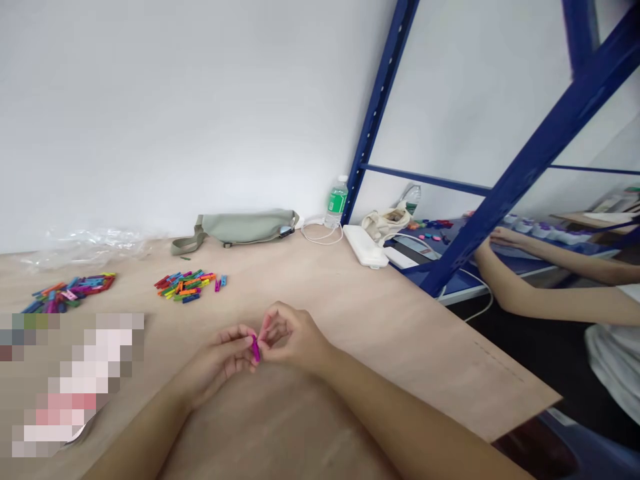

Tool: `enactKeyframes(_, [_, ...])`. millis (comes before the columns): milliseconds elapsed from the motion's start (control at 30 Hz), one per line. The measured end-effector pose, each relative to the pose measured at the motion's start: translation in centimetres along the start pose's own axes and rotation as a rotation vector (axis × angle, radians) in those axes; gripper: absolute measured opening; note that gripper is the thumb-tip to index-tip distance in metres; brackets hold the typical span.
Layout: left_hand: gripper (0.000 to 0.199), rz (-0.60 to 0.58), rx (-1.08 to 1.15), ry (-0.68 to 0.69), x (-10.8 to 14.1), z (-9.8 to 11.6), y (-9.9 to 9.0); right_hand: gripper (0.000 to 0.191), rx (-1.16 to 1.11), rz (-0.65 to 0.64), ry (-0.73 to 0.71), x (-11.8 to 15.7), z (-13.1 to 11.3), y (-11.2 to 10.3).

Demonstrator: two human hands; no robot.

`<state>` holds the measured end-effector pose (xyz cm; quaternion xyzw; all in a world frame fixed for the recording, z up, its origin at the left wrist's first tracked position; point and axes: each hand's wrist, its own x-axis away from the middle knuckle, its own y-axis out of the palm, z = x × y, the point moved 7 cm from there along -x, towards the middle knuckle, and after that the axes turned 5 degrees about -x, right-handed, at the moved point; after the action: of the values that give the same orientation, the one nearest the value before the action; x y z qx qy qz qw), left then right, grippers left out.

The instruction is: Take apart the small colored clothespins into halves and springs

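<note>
A small purple clothespin [256, 349] is held above the brown table [400, 340], near its front. My left hand [220, 360] pinches it between thumb and fingers. From the other side, my right hand [293, 339] has thumb and forefinger closed at the clothespin's edge. Beyond my hands lies a pile of colourful clothespins [185, 285], with a purple one [217, 285] and a blue one [224, 281] just right of it. A second pile of clothespins [70, 293] is at the far left.
Along the wall are crumpled clear plastic [90, 247], a grey-green bag [245, 227], a bottle [337, 202] and a white case [365, 246]. A blue metal frame [500, 180] stands at the right; beyond it a person's arms [550, 293] reach over another table. A blurred patch covers the lower left.
</note>
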<state>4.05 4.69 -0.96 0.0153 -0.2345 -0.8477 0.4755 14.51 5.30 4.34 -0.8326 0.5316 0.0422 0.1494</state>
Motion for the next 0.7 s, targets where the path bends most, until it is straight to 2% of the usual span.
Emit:
enactKeyframes(167, [0.014,0.014,0.030,0.001,-0.1,-0.2,-0.2,0.018,0.000,0.090,-0.020,-0.1,0.3,-0.7])
enactKeyframes(267, [0.015,0.062,0.031,0.051,-0.2,0.0,-0.7,0.016,0.110,0.208,-0.062,-0.6,0.4,-2.6])
enactKeyframes(367, [0.015,0.118,0.019,0.129,-0.3,0.6,-1.2,0.019,0.284,0.326,-0.069,-1.1,0.8,-6.0])
enactKeyframes(467, [0.016,0.158,0.008,0.190,-0.2,1.1,-1.7,0.025,0.445,0.404,0.013,-1.3,1.8,-10.4])
enactKeyframes(567, [0.018,0.186,0.008,0.200,-0.3,1.2,-2.1,0.023,0.553,0.458,0.086,-0.6,2.7,-14.5])
enactKeyframes(700, [0.018,0.198,0.004,0.185,-0.4,1.0,-2.4,0.017,0.621,0.503,0.139,0.6,3.5,-17.6])
